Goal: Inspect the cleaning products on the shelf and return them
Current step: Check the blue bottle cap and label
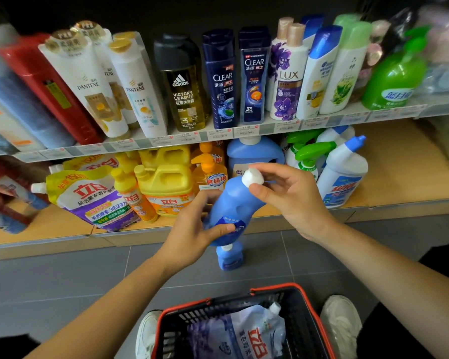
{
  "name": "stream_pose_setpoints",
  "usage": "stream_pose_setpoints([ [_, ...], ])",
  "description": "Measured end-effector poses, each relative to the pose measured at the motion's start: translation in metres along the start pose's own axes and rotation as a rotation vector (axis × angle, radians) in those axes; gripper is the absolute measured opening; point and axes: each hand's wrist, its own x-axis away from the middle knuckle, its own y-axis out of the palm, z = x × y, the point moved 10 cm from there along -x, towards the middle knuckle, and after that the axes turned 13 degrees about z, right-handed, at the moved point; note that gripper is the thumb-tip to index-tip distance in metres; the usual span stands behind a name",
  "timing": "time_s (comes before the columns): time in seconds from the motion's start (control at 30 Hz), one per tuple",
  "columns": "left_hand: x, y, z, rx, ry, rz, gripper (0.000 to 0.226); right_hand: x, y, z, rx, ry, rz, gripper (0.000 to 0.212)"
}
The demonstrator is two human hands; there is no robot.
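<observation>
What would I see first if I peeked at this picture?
The blue bottle in the middle, held up before the shelves: the left hand grips its body and the right hand pinches its white cap. At the bottom, a black basket with a red rim holds a refill pouch.

Holding a blue bottle [231, 203] low on its body in the left hand [192, 234], tilted, top leaning toward the right hand [290, 200]. Pinching its white cap [253, 177] between right thumb and fingers. Just below the left hand, on the grey floor, a smaller blue bottle [230, 257], upright. Nearer than both hands, a black basket [187, 307] with a red rim, a refill pouch [244, 335] lying inside. Beyond the left hand, yellow jugs [166, 180] on the lower shelf; beyond the right hand, a white bottle [345, 174] with a blue cap.
</observation>
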Motion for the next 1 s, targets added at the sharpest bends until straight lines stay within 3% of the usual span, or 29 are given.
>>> stream_pose_setpoints([
  [0.23,-0.002,-0.015,-0.002,-0.228,0.099,0.121,0.059,-0.002,-0.005,-0.008,0.196,-0.117,-0.015,0.031],
  [0.33,-0.001,-0.009,-0.01,-0.211,0.054,0.062,0.058,-0.003,-0.006,0.005,0.281,-0.057,-0.052,0.039],
  [0.43,0.005,0.005,-0.02,-0.113,-0.01,-0.003,0.058,0.005,0.007,0.026,0.441,-0.007,-0.229,0.063],
  [0.53,0.011,0.028,-0.032,-0.045,-0.069,-0.11,0.056,0.009,0.004,0.041,0.513,-0.009,-0.28,0.051],
  [0.67,0.005,0.045,-0.044,-0.168,-0.049,-0.204,0.053,0.011,-0.002,0.063,0.597,-0.01,-0.331,0.045],
  [0.83,-0.036,0.003,-0.023,-0.52,0.198,0.147,0.038,0.021,-0.005,0.12,0.773,0.031,-0.432,0.048],
  [0.9,-0.051,-0.005,-0.017,-0.61,0.269,0.223,0.047,0.025,-0.011,0.15,0.831,0.077,-0.46,0.048],
  [1.0,-0.068,-0.002,-0.026,-0.781,0.294,0.209,0.073,0.031,-0.02,0.19,0.867,0.161,-0.458,0.048],
])
